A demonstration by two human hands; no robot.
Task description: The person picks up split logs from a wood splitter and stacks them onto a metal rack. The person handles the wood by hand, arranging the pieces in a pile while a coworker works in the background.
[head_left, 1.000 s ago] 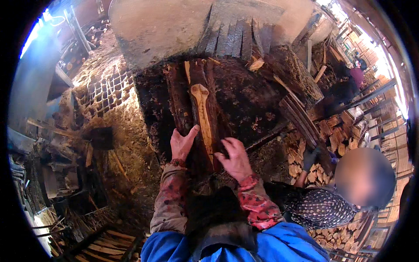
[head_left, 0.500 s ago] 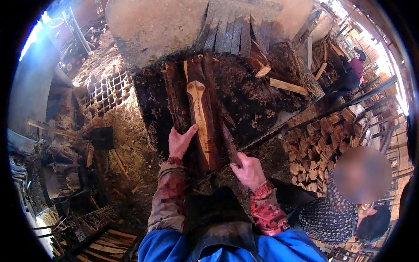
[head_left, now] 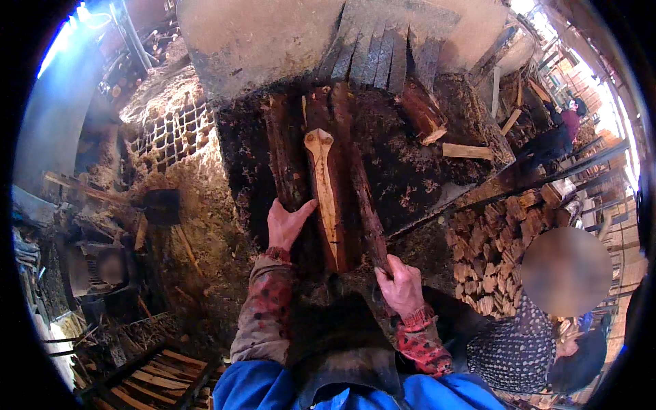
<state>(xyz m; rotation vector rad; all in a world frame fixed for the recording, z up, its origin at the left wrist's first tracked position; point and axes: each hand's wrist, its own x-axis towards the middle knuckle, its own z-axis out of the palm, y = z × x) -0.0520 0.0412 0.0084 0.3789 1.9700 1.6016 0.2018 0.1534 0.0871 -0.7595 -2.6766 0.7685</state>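
A long wood piece with a pale cut face [head_left: 326, 184] and dark bark sides lies lengthwise before me on a dark, debris-covered metal bed. To its left lies a bark-covered slab [head_left: 281, 154], its near end in the grip of my left hand [head_left: 290, 225], fingers on the left side and thumb on the right, against the pale-faced piece. My right hand [head_left: 402, 283] is closed round the near end of a narrow bark-covered strip [head_left: 369, 208] along the right side. The undersides of both held pieces are hidden.
Metal strips [head_left: 374, 58] hang from a guard at the far side. A short log [head_left: 421, 113] and a pale offcut [head_left: 467, 151] lie at the bed's right. Stacked wood [head_left: 495, 246] and a person in a patterned top [head_left: 512, 345] are close on my right. A shovel [head_left: 162, 207] is left.
My right hand has moved a little right and nearer me, and the bark strip now lies farther from the pale-faced piece. My left hand keeps its hold. The whole view has shifted slightly.
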